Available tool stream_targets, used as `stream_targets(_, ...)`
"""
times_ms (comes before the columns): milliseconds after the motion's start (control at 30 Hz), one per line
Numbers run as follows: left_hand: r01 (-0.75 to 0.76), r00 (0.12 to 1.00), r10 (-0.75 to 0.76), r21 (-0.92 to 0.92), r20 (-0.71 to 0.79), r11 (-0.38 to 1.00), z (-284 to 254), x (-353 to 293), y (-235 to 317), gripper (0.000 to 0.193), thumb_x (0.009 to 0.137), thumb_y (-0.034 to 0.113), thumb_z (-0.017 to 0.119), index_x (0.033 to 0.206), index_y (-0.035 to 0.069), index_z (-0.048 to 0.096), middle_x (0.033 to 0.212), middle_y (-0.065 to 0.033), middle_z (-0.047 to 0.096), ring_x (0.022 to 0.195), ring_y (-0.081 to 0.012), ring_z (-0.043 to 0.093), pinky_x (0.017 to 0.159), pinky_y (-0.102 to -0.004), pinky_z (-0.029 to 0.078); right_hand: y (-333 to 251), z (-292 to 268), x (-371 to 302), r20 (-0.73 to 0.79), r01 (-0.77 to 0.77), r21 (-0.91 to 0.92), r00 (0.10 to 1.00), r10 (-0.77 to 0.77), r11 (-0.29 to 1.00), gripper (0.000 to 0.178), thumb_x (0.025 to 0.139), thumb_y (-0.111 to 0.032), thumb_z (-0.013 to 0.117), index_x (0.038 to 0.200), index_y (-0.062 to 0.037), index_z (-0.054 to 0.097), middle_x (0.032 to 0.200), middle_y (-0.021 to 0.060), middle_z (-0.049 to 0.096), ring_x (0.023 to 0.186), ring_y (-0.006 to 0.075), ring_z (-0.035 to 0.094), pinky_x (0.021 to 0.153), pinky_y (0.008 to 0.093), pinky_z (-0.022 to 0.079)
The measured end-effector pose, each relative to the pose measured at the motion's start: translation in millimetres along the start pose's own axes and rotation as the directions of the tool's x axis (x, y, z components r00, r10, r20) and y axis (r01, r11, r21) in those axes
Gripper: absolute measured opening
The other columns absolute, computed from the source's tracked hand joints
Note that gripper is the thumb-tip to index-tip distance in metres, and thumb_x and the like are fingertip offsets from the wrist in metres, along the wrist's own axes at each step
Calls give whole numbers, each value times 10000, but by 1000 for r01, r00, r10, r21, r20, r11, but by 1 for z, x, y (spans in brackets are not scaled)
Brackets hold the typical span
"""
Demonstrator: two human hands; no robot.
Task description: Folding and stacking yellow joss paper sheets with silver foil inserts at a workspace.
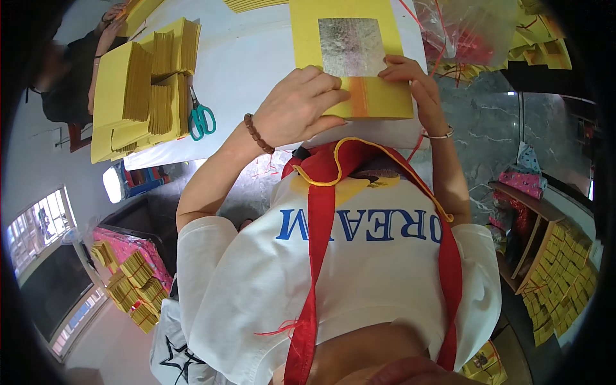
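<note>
In front of me on the table lies a yellow paper sheet with a silver foil square and an orange stripe. Its near end is folded over toward the foil. My left hand, a beaded bracelet at its wrist, presses curled fingers on the left part of the fold, the thumb lying along the near edge. At the right edge of the sheet, my right hand grips the fold, fingertips beside the foil's lower right corner. What its thumb does is partly hidden.
Stacks of folded yellow paper and teal-handled scissors lie on the left of the white table. Beyond them a person works with yellow paper. A clear plastic bag and red strings are at the right. Tied bundles stand lower right.
</note>
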State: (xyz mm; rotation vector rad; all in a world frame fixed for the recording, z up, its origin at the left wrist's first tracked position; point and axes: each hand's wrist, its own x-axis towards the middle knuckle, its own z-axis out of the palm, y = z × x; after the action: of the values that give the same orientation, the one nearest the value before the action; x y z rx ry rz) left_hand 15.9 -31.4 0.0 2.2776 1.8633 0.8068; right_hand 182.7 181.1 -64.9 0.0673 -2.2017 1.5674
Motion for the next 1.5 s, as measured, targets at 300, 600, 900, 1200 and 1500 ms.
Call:
stream_targets(300, 287, 953, -302, -418, 30, 862, 3, 2, -3, 91, 814, 104, 630, 835, 15, 630, 699, -68, 557, 617, -157, 528, 557, -267, 411, 6, 5, -4, -43, -2, 93, 999, 6, 996, 512, 942, -393, 285, 978, 3, 606, 1035, 134, 613, 1205, 296, 390, 1023, 392, 274)
stream_targets(600, 446, 889, -434, -500, 148, 742, 1, 5, -5, 106, 754, 132, 618, 748, 28, 635, 638, -55, 580, 543, -138, 536, 516, -264, 429, 6, 6, -3, -28, -25, 16, 999, 25, 1000, 649, 928, -532, 209, 975, -11, 591, 1054, 152, 587, 1197, 291, 395, 1015, 408, 284)
stream_targets(900, 529, 841, -461, -609, 284, 591, 0, 9, -14, 110, 754, 128, 598, 743, 28, 641, 578, -11, 555, 520, -73, 479, 492, -237, 388, 6, 7, -4, -28, -21, -25, 999, 21, 999, 707, 908, -596, 211, 974, -5, 592, 1045, 150, 591, 1198, 287, 396, 1010, 404, 294)
stream_targets(1200, 537, 832, -450, -678, 325, 503, 2, 12, -21, 117, 756, 105, 583, 720, 3, 627, 548, 7, 545, 501, -28, 431, 464, -203, 357, 6, 5, -5, -43, -48, 47, 998, 50, 998, 507, 888, -471, 427, 1046, -19, 594, 1121, 83, 591, 1231, 253, 386, 1024, 383, 290)
stream_targets(1500, 78, 997, -79, -196, 3, 978, -21, -4, -28, 511, 729, 209, 683, 1210, 124, 534, 1144, -118, 529, 1089, -302, 463, 917, -379, 343, -3, 7, -3, -101, -251, 178, 957, 272, 951, 218, 808, -44, 566, 1020, -33, 615, 1120, 78, 599, 1211, 236, 419, 1002, 368, 346)
